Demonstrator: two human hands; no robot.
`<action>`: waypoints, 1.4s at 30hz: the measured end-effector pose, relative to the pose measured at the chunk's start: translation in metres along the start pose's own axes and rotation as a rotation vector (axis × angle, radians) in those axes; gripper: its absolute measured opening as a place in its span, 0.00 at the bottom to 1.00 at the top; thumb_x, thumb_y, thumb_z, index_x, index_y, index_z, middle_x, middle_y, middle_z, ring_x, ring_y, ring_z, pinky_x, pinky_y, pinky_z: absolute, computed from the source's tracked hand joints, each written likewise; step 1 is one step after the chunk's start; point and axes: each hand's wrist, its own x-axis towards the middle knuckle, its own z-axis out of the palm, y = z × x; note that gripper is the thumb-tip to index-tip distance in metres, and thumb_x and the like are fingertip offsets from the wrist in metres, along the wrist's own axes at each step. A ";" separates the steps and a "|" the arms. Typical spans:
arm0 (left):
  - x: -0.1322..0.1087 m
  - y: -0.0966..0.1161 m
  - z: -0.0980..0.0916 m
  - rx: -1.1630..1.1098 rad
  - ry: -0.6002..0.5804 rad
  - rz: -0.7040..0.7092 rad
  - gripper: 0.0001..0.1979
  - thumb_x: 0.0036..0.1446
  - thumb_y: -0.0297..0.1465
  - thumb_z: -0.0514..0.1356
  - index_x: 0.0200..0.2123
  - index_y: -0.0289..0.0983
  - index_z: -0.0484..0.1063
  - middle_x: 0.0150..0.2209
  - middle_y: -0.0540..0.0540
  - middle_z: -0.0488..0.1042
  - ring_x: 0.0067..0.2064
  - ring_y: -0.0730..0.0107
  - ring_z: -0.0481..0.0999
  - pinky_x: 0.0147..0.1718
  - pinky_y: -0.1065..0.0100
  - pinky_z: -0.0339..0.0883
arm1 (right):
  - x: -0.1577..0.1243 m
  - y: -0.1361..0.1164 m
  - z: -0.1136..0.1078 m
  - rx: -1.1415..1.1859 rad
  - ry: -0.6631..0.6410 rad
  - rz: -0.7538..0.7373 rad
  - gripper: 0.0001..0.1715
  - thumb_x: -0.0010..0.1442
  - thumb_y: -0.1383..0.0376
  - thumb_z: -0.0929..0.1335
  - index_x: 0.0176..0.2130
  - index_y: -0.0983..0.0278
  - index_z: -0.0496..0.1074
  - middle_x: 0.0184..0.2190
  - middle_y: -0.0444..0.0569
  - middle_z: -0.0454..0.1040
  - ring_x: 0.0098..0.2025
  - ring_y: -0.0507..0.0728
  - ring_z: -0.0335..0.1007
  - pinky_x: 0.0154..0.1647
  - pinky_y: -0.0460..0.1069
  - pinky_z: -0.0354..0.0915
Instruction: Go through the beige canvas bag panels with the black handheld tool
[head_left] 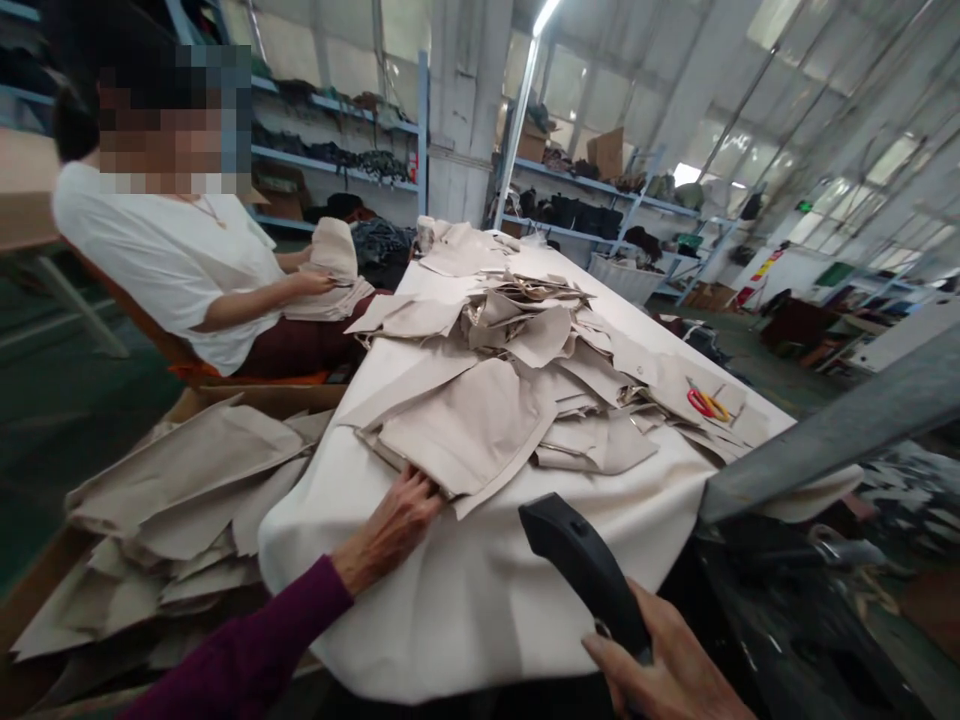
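At the near edge of the counter [465, 600], your left hand [390, 530] reaches to the closest beige fabric piece [465, 430], fingers slipped under its near edge, gripping it loosely as far as shows. Your right hand [667, 670], near right, is clenched around a black tool handle [585, 570]. Progress: a loose heap of cut pieces [540, 330] covers the counter's middle, unsorted; more lie in the cardboard box [172, 490] at near left. Red-and-yellow scissors [706, 403] rest far right. A seated person [172, 260] far left handles their own stack.
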 end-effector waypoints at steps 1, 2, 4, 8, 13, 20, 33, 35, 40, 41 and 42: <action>0.000 -0.001 0.000 0.002 -0.001 0.005 0.16 0.58 0.21 0.49 0.43 0.38 0.73 0.38 0.41 0.72 0.45 0.60 0.67 0.51 0.53 0.58 | 0.004 -0.005 0.003 0.021 -0.041 0.002 0.18 0.55 0.56 0.63 0.40 0.66 0.68 0.23 0.44 0.68 0.24 0.53 0.67 0.25 0.46 0.64; 0.001 -0.002 0.001 0.005 -0.003 0.012 0.17 0.58 0.20 0.49 0.43 0.38 0.73 0.37 0.41 0.71 0.45 0.60 0.67 0.50 0.53 0.58 | 0.009 -0.009 0.006 0.034 -0.067 0.006 0.19 0.55 0.57 0.62 0.42 0.67 0.67 0.24 0.44 0.68 0.23 0.53 0.67 0.24 0.46 0.63; 0.002 -0.004 0.002 0.009 -0.004 0.023 0.17 0.57 0.19 0.48 0.44 0.38 0.72 0.39 0.41 0.71 0.46 0.59 0.67 0.51 0.53 0.57 | 0.018 -0.016 0.011 0.034 -0.097 0.006 0.22 0.56 0.58 0.62 0.47 0.67 0.64 0.27 0.45 0.68 0.24 0.52 0.67 0.24 0.46 0.64; 0.000 -0.008 0.005 -0.018 0.000 0.030 0.17 0.56 0.19 0.49 0.44 0.37 0.71 0.40 0.42 0.72 0.45 0.59 0.66 0.50 0.53 0.57 | 0.041 -0.027 0.020 0.031 -0.147 -0.058 0.21 0.55 0.59 0.64 0.47 0.67 0.63 0.33 0.46 0.68 0.27 0.52 0.68 0.29 0.47 0.66; -0.002 -0.012 0.007 -0.046 -0.010 0.031 0.12 0.56 0.19 0.52 0.37 0.37 0.73 0.38 0.43 0.72 0.43 0.61 0.67 0.50 0.53 0.56 | 0.067 -0.043 0.027 0.094 -0.247 -0.129 0.12 0.57 0.61 0.64 0.38 0.66 0.63 0.24 0.40 0.62 0.22 0.49 0.64 0.21 0.44 0.63; -0.001 -0.013 0.007 -0.026 -0.005 0.035 0.14 0.56 0.19 0.52 0.39 0.38 0.73 0.40 0.43 0.72 0.45 0.61 0.67 0.52 0.53 0.54 | 0.058 -0.057 0.004 -0.020 -0.086 -0.075 0.13 0.57 0.60 0.64 0.39 0.66 0.63 0.25 0.41 0.63 0.25 0.51 0.66 0.24 0.44 0.65; -0.004 -0.013 0.007 -0.072 -0.019 0.026 0.14 0.54 0.18 0.51 0.34 0.37 0.73 0.37 0.44 0.72 0.42 0.60 0.67 0.48 0.56 0.56 | 0.086 -0.045 0.030 0.103 -0.234 -0.178 0.11 0.54 0.62 0.66 0.35 0.67 0.64 0.20 0.39 0.62 0.19 0.48 0.64 0.15 0.40 0.59; -0.005 -0.013 0.010 -0.072 0.008 0.038 0.15 0.53 0.17 0.50 0.33 0.36 0.73 0.35 0.44 0.72 0.41 0.60 0.67 0.46 0.57 0.56 | 0.091 -0.045 0.030 0.096 -0.189 -0.176 0.12 0.53 0.61 0.67 0.33 0.67 0.64 0.19 0.39 0.63 0.18 0.48 0.64 0.14 0.40 0.59; -0.008 -0.013 0.013 -0.086 0.024 0.005 0.18 0.51 0.14 0.48 0.32 0.37 0.74 0.33 0.44 0.72 0.39 0.61 0.66 0.45 0.58 0.55 | 0.074 -0.031 0.024 0.127 -0.281 -0.170 0.13 0.51 0.62 0.68 0.37 0.66 0.65 0.21 0.39 0.64 0.18 0.48 0.64 0.14 0.40 0.60; -0.009 -0.012 0.013 -0.093 0.026 0.001 0.19 0.51 0.14 0.48 0.33 0.38 0.74 0.34 0.44 0.72 0.40 0.60 0.66 0.45 0.58 0.55 | 0.069 -0.027 0.022 0.124 -0.282 -0.163 0.13 0.51 0.63 0.68 0.37 0.65 0.65 0.22 0.39 0.64 0.18 0.48 0.65 0.14 0.40 0.60; -0.009 -0.012 0.013 -0.104 0.029 -0.003 0.20 0.51 0.14 0.47 0.34 0.38 0.74 0.35 0.44 0.72 0.41 0.60 0.65 0.46 0.58 0.55 | 0.066 -0.024 0.020 0.121 -0.268 -0.151 0.13 0.51 0.63 0.68 0.38 0.65 0.65 0.23 0.40 0.65 0.18 0.48 0.65 0.14 0.40 0.60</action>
